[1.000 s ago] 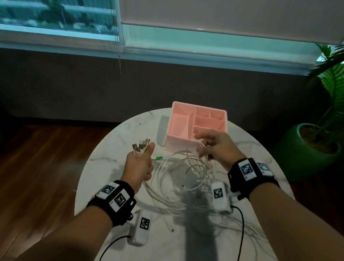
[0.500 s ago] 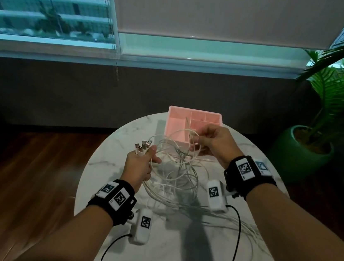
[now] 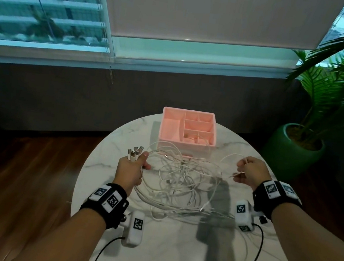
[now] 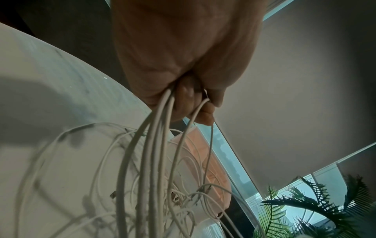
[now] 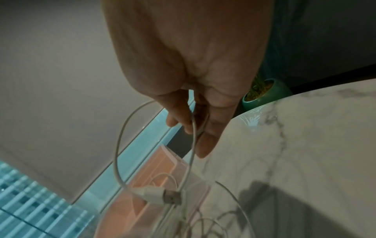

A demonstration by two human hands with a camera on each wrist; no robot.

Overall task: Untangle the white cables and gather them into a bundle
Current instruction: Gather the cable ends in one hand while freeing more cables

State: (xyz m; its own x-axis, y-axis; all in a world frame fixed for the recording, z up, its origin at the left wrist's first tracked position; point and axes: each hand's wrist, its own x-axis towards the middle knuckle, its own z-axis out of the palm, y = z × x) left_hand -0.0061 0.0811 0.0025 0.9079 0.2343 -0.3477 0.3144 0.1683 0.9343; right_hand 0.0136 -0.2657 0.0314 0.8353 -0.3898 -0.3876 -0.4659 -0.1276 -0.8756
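Observation:
A loose tangle of white cables [image 3: 183, 175] lies on the round marble table [image 3: 173, 250]. My left hand [image 3: 131, 168] grips several cables [image 4: 154, 145] in a fist, and their USB plugs [image 3: 134, 153] stick up above it. At the right of the tangle, my right hand [image 3: 250, 172] pinches one white cable [image 5: 192, 145]. That cable loops away, and its USB plug [image 5: 162, 195] hangs below the hand.
A pink divided organiser box [image 3: 188, 129] stands at the table's far side, with a cable in one near compartment. A green potted palm [image 3: 294, 149] stands on the floor at the right. Wood floor [image 3: 19, 187] lies to the left.
My right hand has moved right and nearer, away from the pink box, drawing one cable out of the tangle. My left hand has stayed in place with its plugs.

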